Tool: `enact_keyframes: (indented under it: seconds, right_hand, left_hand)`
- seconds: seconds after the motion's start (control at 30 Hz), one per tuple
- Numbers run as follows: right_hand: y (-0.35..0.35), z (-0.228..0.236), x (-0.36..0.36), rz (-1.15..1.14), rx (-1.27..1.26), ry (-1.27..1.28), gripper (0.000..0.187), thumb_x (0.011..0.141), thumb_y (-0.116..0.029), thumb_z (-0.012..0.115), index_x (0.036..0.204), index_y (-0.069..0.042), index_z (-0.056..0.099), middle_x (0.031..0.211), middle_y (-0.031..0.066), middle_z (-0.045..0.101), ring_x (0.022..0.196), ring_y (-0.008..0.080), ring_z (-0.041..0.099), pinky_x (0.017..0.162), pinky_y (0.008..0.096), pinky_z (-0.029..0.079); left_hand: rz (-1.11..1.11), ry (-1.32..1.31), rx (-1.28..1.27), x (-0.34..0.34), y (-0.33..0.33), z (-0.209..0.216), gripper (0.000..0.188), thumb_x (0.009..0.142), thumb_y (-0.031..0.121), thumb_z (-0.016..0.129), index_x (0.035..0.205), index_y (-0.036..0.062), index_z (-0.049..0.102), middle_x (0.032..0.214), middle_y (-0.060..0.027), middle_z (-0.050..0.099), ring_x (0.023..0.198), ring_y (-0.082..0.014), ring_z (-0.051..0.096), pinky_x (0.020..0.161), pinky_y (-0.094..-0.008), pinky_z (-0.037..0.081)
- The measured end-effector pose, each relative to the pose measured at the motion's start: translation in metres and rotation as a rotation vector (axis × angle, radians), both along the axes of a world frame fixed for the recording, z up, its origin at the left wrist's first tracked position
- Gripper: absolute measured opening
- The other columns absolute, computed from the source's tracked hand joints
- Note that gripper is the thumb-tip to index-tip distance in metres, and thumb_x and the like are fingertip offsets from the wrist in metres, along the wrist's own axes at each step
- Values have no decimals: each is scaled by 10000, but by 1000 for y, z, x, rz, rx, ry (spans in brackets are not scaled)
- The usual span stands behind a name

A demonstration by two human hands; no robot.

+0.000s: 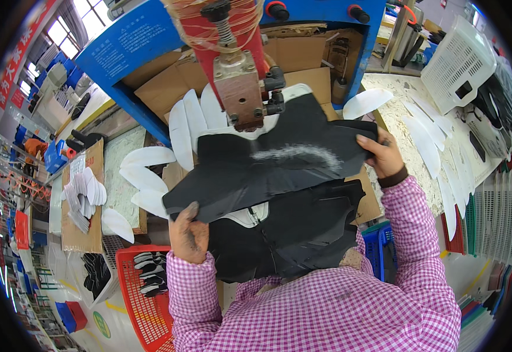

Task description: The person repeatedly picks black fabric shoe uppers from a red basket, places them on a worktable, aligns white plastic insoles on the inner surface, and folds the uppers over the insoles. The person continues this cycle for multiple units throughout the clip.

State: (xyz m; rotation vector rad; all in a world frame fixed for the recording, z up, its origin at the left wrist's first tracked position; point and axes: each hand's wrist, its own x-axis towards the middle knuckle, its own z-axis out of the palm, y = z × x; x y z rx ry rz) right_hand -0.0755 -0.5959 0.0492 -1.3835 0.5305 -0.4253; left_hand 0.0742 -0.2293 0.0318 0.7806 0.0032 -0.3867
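A flat black cut piece of material (232, 176) with a whitish chalky streak is stretched between my hands. My left hand (189, 233) pinches its lower left corner, thumb on top. At its upper right end my right hand (385, 154) grips the edge between thumb and fingers. Just beyond the piece hangs the metal head (238, 88) of a red and blue machine, close to the material's far edge. Nearer to me lie more black pieces (303, 229), partly under the held one, with a white piece (245, 216) showing between them.
White curved pieces (147, 157) lie left of the machine, and others (423, 141) on the right-hand table. A red basket (128, 276) stands at lower left, a blue one (379, 246) by my right arm. A white crate (458, 64) sits at far right, cardboard (91, 223) at left.
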Motion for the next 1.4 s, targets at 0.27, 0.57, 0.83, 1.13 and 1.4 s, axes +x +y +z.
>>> enact_keyframes:
  seconds: [0.27, 0.57, 0.83, 1.13, 1.4]
  right_hand:
    - [-21, -2, -56, -307, 3, -219, 302, 842, -83, 633, 1109, 42, 565, 937, 120, 670, 711, 154, 661, 599, 218, 535]
    - [18, -20, 51, -44, 16, -178, 294, 837, -200, 685, 1072, -44, 603, 821, -22, 632, 579, 27, 523, 443, 146, 360]
    - [-24, -20, -4, -289, 78, -259, 330, 863, -124, 635, 1163, -7, 563, 949, 78, 670, 728, 85, 639, 480, 142, 435]
    - [13, -29, 23, -157, 213, -323, 308, 871, -131, 619, 1146, -8, 554, 954, 72, 657, 785, 125, 659, 584, 220, 539]
    - [24, -48, 10, -145, 168, -219, 256, 864, -100, 630, 1100, -14, 585, 867, 34, 662, 589, 51, 591, 394, 151, 362]
  left_hand:
    - [-255, 24, 260, 22, -78, -10, 359, 815, -78, 603, 1154, 2, 515, 1003, -64, 619, 895, -149, 610, 774, -198, 502]
    - [22, -187, 182, 77, -7, 14, 360, 824, -81, 583, 1169, -20, 498, 1112, -152, 611, 1022, -252, 615, 930, -368, 503]
    - [-73, -219, 153, 24, -66, -4, 505, 789, -98, 623, 1256, 7, 463, 1149, -104, 592, 1038, -217, 585, 950, -327, 460]
    - [36, -186, 257, 20, -10, 2, 554, 777, -104, 634, 1285, 16, 449, 1218, -119, 543, 1081, -210, 560, 963, -326, 450]
    - [91, -88, 372, 28, 8, -7, 511, 770, -108, 635, 1240, -2, 463, 1121, -139, 602, 983, -223, 618, 877, -334, 516]
